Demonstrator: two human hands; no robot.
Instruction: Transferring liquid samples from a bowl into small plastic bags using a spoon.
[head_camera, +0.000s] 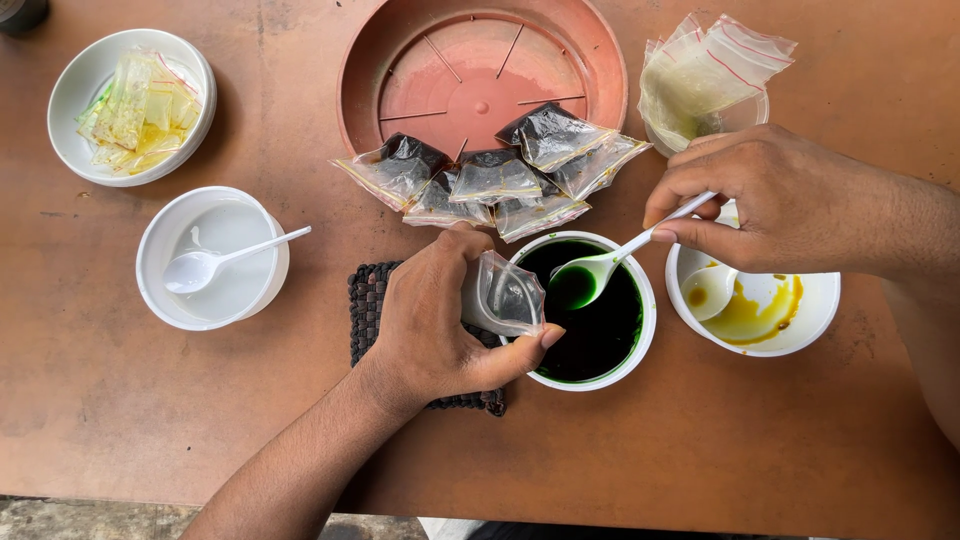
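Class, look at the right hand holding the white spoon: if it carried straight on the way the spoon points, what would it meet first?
Probably the small clear bag held open by the left hand, just beyond the spoon over the bowl of green liquid; depth is uncertain.

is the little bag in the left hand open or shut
Open: the left hand pinches the bag so its mouth gapes beside the spoon.

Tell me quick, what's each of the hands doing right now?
Left hand: closed on a small clear bag, held open beside the bowl of green liquid.
Right hand: closed on a white spoon.
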